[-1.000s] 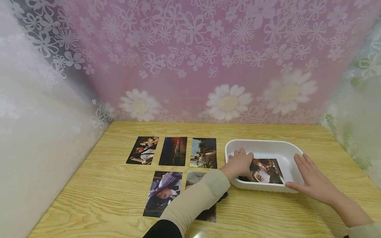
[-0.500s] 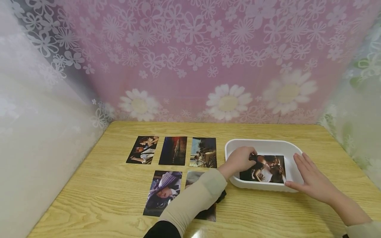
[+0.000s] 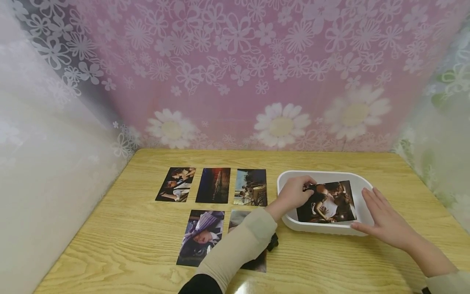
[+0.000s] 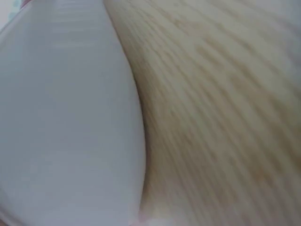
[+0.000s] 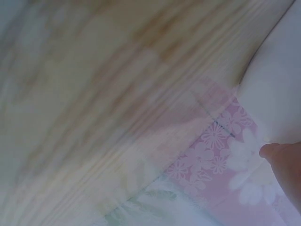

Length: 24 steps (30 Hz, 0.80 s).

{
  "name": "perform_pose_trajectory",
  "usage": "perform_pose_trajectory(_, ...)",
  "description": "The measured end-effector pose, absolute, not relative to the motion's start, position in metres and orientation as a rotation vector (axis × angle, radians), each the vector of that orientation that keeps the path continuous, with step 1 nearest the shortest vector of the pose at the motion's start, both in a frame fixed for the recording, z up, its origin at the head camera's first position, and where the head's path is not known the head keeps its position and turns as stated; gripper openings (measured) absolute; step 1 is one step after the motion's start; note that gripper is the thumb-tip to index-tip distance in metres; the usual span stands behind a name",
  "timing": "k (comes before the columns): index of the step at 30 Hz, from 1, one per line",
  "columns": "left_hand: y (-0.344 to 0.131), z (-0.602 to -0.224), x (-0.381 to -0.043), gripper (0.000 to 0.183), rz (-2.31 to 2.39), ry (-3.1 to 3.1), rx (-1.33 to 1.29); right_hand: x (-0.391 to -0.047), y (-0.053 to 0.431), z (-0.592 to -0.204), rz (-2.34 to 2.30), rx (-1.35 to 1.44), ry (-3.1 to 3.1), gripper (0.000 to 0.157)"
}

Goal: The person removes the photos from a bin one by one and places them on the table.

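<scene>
In the head view, my left hand [image 3: 296, 192] reaches into a white plastic basin [image 3: 367, 201] and pinches the upper left corner of a photo print [image 3: 330, 204]. The print shows dark-haired figures and pale clothing. It sits aslant, its right side higher, its lower edge close to the basin's front wall. My right hand [image 3: 391, 224] rests against the basin's right end with straight fingers, thumb on the front rim. The left wrist view has the basin's outer wall [image 4: 75, 117] up close. A fingertip [image 5: 282, 157] of the right hand touches the basin in the right wrist view.
Left of the basin, photos lie in two rows on the wood-grain table [image 3: 121, 232]: a sailing-scene print [image 3: 251, 188], a dark print [image 3: 213, 185], an embracing couple [image 3: 176, 184] and a purple-hat portrait [image 3: 202, 237]. My left forearm covers part of another print [image 3: 236, 220]. A floral backdrop [image 3: 227, 126] stands behind.
The left hand has drawn back slightly and now pinches the photo's corner. The photo has risen inside the basin and turned aslant. The right hand keeps its place.
</scene>
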<state>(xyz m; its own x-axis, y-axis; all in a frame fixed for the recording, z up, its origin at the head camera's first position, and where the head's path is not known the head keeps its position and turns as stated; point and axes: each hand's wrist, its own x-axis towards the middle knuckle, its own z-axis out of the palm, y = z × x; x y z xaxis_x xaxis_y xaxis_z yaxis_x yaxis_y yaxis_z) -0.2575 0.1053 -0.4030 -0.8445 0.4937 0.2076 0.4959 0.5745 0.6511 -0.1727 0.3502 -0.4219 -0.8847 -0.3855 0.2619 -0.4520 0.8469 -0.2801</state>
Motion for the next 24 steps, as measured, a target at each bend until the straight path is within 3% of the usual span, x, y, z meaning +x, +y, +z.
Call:
perform_pose_trajectory(12,0.068,-0.375,-0.253,0.028,-1.715,-2.547,-0.643,-0.174,0.350,-0.422,0.471,0.641,-2.833,0.095)
perform_pose_trajectory(24,-0.056,-0.370,-0.224,0.037,-1.897,-2.550,-0.461,-0.172,0.349,-0.421,0.500,0.625,-2.870,0.095)
